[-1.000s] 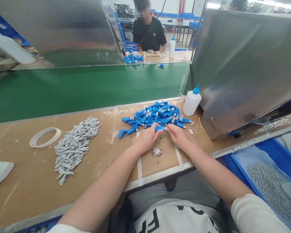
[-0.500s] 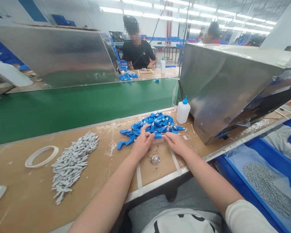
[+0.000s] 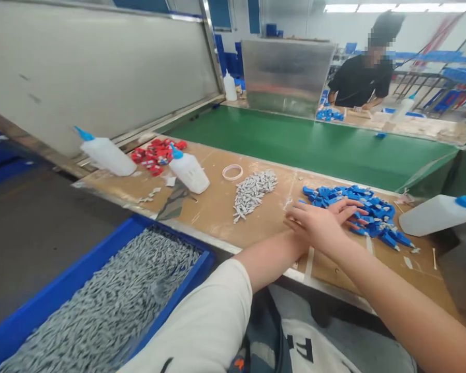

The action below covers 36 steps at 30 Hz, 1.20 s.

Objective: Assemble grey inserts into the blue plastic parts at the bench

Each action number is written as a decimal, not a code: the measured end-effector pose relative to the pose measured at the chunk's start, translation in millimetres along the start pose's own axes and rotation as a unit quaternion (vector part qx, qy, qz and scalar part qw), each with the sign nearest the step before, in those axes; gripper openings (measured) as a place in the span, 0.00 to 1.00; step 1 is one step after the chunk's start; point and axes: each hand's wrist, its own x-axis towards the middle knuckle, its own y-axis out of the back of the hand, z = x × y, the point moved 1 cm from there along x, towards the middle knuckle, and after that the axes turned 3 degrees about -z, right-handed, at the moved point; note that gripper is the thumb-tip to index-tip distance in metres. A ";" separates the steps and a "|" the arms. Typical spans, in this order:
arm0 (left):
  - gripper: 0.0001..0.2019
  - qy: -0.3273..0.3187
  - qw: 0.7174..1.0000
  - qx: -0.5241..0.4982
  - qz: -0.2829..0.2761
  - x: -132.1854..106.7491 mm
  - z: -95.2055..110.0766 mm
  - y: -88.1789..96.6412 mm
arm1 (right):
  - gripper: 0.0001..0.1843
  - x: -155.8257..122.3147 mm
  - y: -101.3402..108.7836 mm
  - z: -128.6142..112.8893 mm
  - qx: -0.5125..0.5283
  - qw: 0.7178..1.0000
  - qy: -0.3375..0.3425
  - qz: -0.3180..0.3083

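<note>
My forearms are crossed, the right one lying over the left. My left hand (image 3: pixel 347 213) reaches past the right wrist onto a heap of blue plastic pieces (image 3: pixel 367 199); its fingers are spread over them, and I see no piece gripped. Pointing left, my right hand (image 3: pixel 314 223) hovers above the brown table between the blue heap and a pile of small grey plastic parts (image 3: pixel 254 191). Its fingers look loosely stretched, with nothing visible in them. The underside of that hand is hidden.
White squeeze bottles (image 3: pixel 190 173) stand or lean around the table, one (image 3: pixel 431 215) beside the blue heap. A tape roll (image 3: pixel 232 172) and red pieces (image 3: pixel 157 155) lie left. A blue bin (image 3: pixel 207 259) of grey parts sits below the edge. Beyond the green belt (image 3: pixel 256 132) sits a person (image 3: pixel 359 80).
The view has swung left, bringing in the red pieces and the left bin. My right hand has left the blue piece and crossed over my left arm toward the grey pile.
</note>
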 end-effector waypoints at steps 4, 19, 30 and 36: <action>0.22 0.008 0.994 -0.036 -0.099 -10.6 0.9 4.1 | 0.10 77.2 -71.7 -50.8 0.106 0.990 0.065 -0.070; 0.17 -0.096 0.924 -0.349 0.121 2.0 31.5 33.3 | 0.09 80.7 -60.7 -72.9 0.069 0.997 -0.011 -0.019; 0.19 -0.081 0.969 0.132 -0.193 -21.5 22.2 -3.0 | 0.11 -167.6 53.0 48.5 0.113 0.947 -0.271 0.126; 0.17 -0.122 0.925 0.284 -0.222 -23.6 23.7 -4.6 | 0.12 -166.7 54.6 55.3 0.093 0.962 -0.253 0.035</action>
